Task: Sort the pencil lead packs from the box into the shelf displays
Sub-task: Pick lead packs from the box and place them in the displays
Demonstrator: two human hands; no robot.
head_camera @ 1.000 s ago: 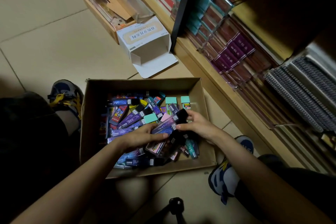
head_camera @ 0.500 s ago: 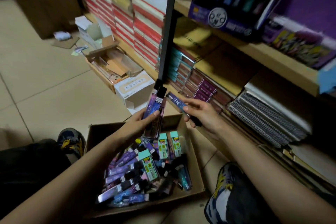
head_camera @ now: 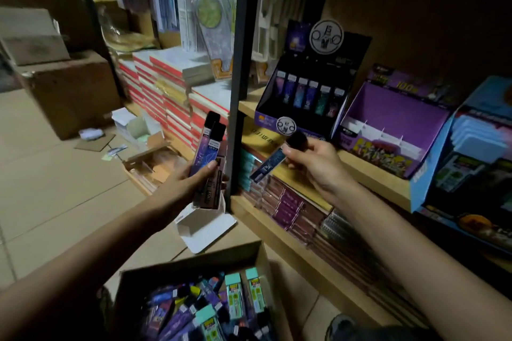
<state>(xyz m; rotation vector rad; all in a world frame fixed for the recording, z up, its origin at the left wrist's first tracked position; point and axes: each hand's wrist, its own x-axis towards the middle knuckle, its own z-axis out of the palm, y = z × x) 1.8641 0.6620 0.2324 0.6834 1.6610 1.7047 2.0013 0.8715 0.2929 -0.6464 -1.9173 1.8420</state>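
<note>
Dim stockroom shelving is filling the background, with a wooden shelf (head_camera: pixel 374 174) running behind both hands and a tiled floor (head_camera: pixel 55 188) spreading out to the left. The right hand (head_camera: pixel 315 166) is pinching a single dark blue pack (head_camera: pixel 267 167) by its black-capped end. Its fingers (head_camera: pixel 318 147) are pressing together on the cap, and the pack is slanting down and leftward from them. Just above and beyond those fingers, a dark purple display (head_camera: pixel 277 108) is standing on the shelf with a row of packs upright inside, and a lighter purple display (head_camera: pixel 388 108) is sitting to its right. The left hand (head_camera: pixel 191 183) is gripping a small bundle of pencil lead packs (head_camera: pixel 207 149) upright. Its fingers are curling round the lower halves, the thumb is pressing on the front one, and the black caps are sticking up above the fingers, just beside a black shelf post (head_camera: pixel 238 77). Below both sets of fingers, nearer the person, the cardboard box (head_camera: pixel 194 264) is lying open and holding loose packs (head_camera: pixel 210 313) in a purple, blue and mint-capped jumble.
</note>
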